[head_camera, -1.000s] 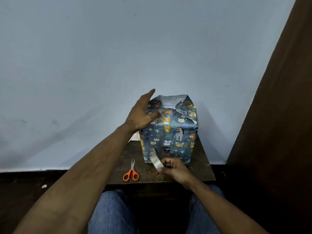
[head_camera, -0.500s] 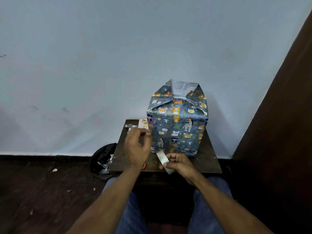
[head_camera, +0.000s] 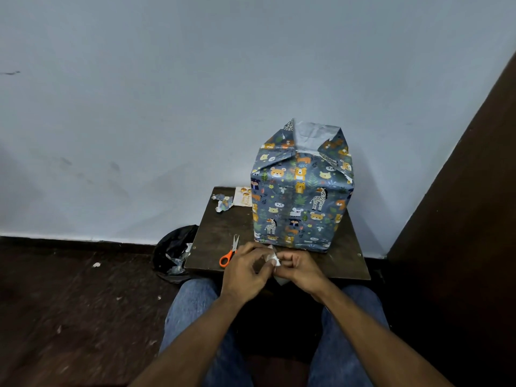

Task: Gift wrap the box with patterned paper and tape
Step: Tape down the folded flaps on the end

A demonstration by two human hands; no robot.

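The box [head_camera: 300,196] stands upright on a small dark table [head_camera: 215,233], wrapped in blue-grey paper with cartoon animals. Its top flaps stick up unsealed, showing the paper's pale inner side. In front of the box, at the table's near edge, my left hand [head_camera: 245,272] and my right hand [head_camera: 300,268] meet around a roll of clear tape [head_camera: 273,258]. Fingers of both hands pinch the tape; most of the roll is hidden between them.
Orange-handled scissors [head_camera: 229,253] lie on the table just left of my hands. A paper scrap [head_camera: 224,203] and a small card [head_camera: 243,196] sit at the table's back left. A black bag with scraps [head_camera: 174,254] stands on the floor to the left. A dark door [head_camera: 460,219] rises on the right.
My left hand left the top of the box, came down past the scissors and joined my right hand on the tape. The view shifted, so the box sits higher and further right.
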